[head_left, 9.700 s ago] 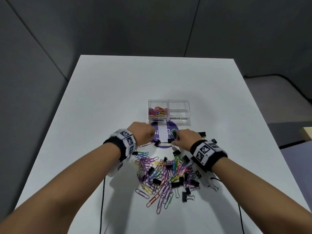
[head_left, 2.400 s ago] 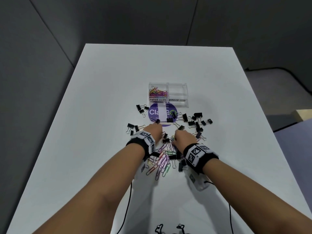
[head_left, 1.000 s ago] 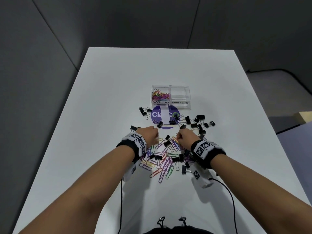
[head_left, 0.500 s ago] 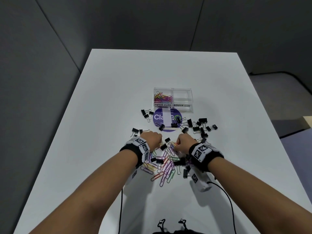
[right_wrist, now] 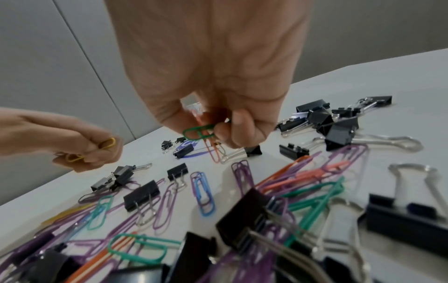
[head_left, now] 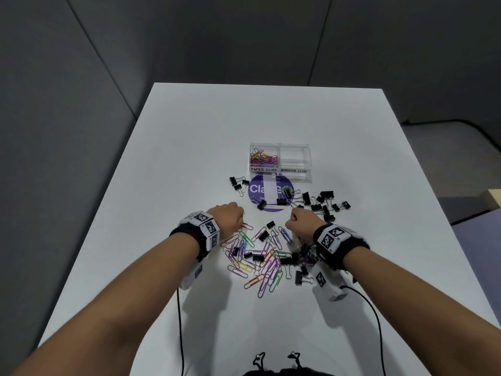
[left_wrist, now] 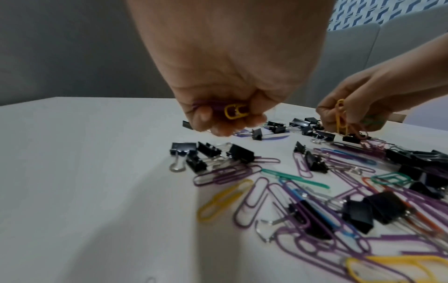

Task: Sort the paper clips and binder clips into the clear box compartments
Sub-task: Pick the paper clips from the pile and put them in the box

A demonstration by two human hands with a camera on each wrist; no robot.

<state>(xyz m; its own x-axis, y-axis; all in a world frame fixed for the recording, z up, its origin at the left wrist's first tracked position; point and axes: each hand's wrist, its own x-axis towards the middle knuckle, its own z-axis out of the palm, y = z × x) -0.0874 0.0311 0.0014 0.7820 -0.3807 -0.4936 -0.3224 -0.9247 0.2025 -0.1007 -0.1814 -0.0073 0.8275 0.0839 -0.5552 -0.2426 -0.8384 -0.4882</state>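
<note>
A clear two-compartment box [head_left: 280, 162] stands at mid table. Its left compartment, labelled PAPER CLIPS, holds coloured paper clips [head_left: 263, 158]; the right one, labelled BINDER CLIPS, looks bare. A mixed heap of coloured paper clips [head_left: 267, 263] and black binder clips [head_left: 261, 236] lies between my hands. My left hand [head_left: 228, 216] is closed round yellow and purple paper clips [left_wrist: 235, 112]. My right hand [head_left: 301, 223] pinches green and orange paper clips [right_wrist: 202, 132]. Both hands hover just above the heap's far edge.
More black binder clips [head_left: 322, 203] lie scattered right of a purple round sticker [head_left: 271, 191], and a few binder clips [head_left: 238, 182] to its left. Cables [head_left: 180, 321] run from my wrists toward the near table edge. Grey walls surround the white table [head_left: 189, 147].
Both hands have risen slightly off the heap with paper clips gathered in their fingers. Since the earliest frame many binder clips have been spread out around the purple sticker.
</note>
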